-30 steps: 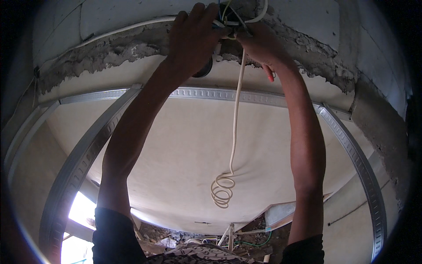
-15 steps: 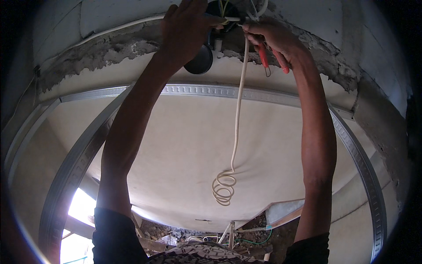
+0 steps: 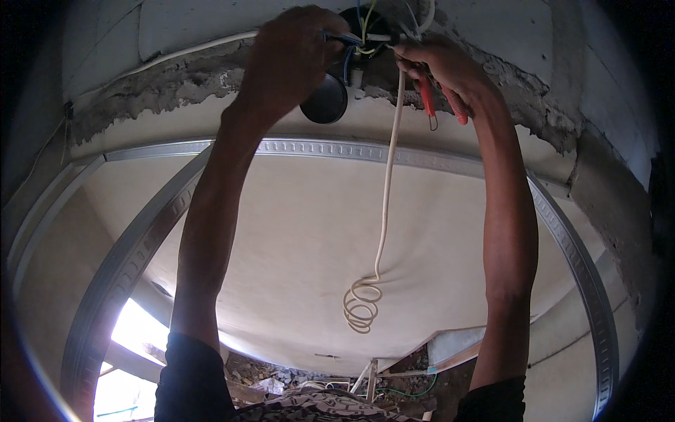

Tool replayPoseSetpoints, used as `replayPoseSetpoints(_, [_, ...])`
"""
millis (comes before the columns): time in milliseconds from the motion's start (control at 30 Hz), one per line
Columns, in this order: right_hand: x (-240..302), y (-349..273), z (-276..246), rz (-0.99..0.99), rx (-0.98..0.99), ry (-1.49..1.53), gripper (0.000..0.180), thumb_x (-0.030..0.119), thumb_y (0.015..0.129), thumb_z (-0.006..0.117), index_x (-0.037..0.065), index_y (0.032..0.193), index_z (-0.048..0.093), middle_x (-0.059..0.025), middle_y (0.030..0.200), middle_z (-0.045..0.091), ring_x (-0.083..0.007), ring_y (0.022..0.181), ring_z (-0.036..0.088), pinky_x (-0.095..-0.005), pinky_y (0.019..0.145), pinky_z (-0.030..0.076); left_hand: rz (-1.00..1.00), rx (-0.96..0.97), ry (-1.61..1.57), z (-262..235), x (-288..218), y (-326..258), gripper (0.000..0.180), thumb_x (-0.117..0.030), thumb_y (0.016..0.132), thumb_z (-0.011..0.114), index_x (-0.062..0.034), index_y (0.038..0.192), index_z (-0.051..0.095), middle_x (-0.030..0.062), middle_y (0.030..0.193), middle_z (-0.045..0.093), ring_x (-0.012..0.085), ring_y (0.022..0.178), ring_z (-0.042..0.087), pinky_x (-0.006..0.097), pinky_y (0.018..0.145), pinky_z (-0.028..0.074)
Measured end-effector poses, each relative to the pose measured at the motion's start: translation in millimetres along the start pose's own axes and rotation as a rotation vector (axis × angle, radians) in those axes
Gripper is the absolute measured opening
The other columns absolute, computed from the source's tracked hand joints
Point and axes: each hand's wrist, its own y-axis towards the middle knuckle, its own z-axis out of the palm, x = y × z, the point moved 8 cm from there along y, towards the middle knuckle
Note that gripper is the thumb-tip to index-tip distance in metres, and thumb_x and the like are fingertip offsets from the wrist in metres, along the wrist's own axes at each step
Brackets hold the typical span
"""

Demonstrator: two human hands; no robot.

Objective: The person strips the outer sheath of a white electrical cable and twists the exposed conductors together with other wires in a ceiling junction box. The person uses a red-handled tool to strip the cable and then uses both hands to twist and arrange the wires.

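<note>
Both my arms are raised to a round black junction box [image 3: 346,15] high on the wall, with blue and yellow-green wires [image 3: 364,27] coming out of it. My left hand [image 3: 292,62] is closed on blue wires [image 3: 343,38] at the left of the box. On the other side, my right hand [image 3: 446,67] keeps red-handled pliers [image 3: 428,97] in its palm. Its fingertips are by the wires and a white cable [image 3: 390,162], but what they pinch is unclear. Below the box sits a round black lid [image 3: 325,100]. The cable hangs down into a loose coil [image 3: 362,306].
A perforated metal channel [image 3: 330,147] crosses below the box, and further metal studs [image 3: 133,260] curve down both sides. Another white cable [image 3: 190,53] runs left along the rough plaster edge. Rubble [image 3: 281,373] and a green wire [image 3: 415,392] lie far below.
My left hand has moved down and left from the front of the box, and blue wires now show at its fingers. My right hand keeps its place with the pliers.
</note>
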Motion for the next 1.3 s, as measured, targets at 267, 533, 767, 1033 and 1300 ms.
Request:
replayPoseSetpoints(267, [-1.0,-0.7,1.1,0.003,0.003,0.061,0.039,0.037,0.095,0.057,0.007,0.069,0.057,0.0013,0.059,0.047,-0.0121,0.058,0.044,-0.0322,0.073,0.041,0.314,0.003,0.158,31.9,-22.3,-12.5,0.027,-0.005,0.075,0.068,-0.0107,0.101,0.069,0.0056,0.099,0.069,0.0245,0.091,0.066,0.036,0.078,0.056])
replayPoseSetpoints(533, [-5.4,-1.3,-0.4,0.001,-0.029,0.046,0.039,0.037,0.095,0.057,0.007,0.071,0.058,0.0011,0.06,0.048,-0.0123,0.058,0.042,-0.0318,0.072,0.04,0.375,0.041,0.341,50.3,-32.1,-6.1,0.024,-0.008,0.071,0.067,-0.0121,0.094,0.069,0.0031,0.087,0.067,0.0215,0.082,0.066,0.035,0.069,0.055])
replayPoseSetpoints(767, [-6.6,2.0,3.0,-0.004,-0.012,0.059,0.037,0.035,0.095,0.057,0.007,0.071,0.059,0.0012,0.06,0.048,-0.012,0.06,0.045,-0.0328,0.072,0.043,0.244,0.06,0.508,56.8,-8.9,15.6,0.028,-0.015,0.076,0.071,-0.0232,0.103,0.072,0.0059,0.082,0.069,0.0238,0.073,0.067,0.038,0.065,0.054])
replayPoseSetpoints(1033, [-6.2,-6.3,-2.9,0.012,-0.121,0.014,0.032,0.031,0.092,0.059,0.007,0.072,0.06,0.0007,0.059,0.049,-0.0125,0.057,0.047,-0.0322,0.064,0.041,0.192,0.128,0.467,62.4,-20.7,15.7,0.022,-0.017,0.082,0.067,-0.0213,0.104,0.071,0.008,0.08,0.07,0.026,0.068,0.069,0.039,0.065,0.055])
replayPoseSetpoints(1300, [-0.5,-51.7,6.9,0.055,-0.531,-0.206,0.031,0.022,0.086,0.063,-0.002,0.105,0.062,-0.0133,0.081,0.067,-0.023,0.057,0.063,-0.0374,0.054,0.049,0.066,0.25,0.501,71.6,-8.7,28.2,0.025,-0.029,0.081,0.069,-0.0183,0.103,0.07,0.011,0.082,0.07,0.0288,0.076,0.069,0.044,0.071,0.055])
